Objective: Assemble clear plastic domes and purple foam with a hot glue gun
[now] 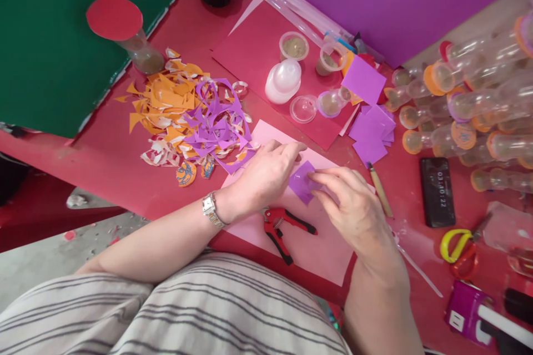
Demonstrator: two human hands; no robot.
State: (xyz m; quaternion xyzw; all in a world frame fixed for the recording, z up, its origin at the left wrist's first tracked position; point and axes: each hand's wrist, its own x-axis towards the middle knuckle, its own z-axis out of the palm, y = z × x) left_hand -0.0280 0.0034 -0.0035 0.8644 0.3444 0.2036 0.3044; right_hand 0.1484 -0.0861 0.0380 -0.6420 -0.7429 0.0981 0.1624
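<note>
A small purple paper square [300,183] with a bright glint on it is pinched at its right edge by my right hand [353,205], thumb and fingers closed. Just left of it, above the pink sheet [325,249], my left hand [268,172] is closed, fingers bent together. Whatever its fingertips hold, if anything, is hidden. Below the hands lies a red-and-black pair of hand cutters [277,224] with spread handles. More purple squares [372,130] are stacked to the right, near a wooden-handled tool [380,188].
Orange scraps [166,94] and purple scraps [219,116] are heaped at left beside an hourglass-shaped bottle [145,55]. Cups of sand [294,46] and white lids [283,80] stand behind. At right are stacked clear bottles [474,100], a phone [437,191] and scissors [458,247].
</note>
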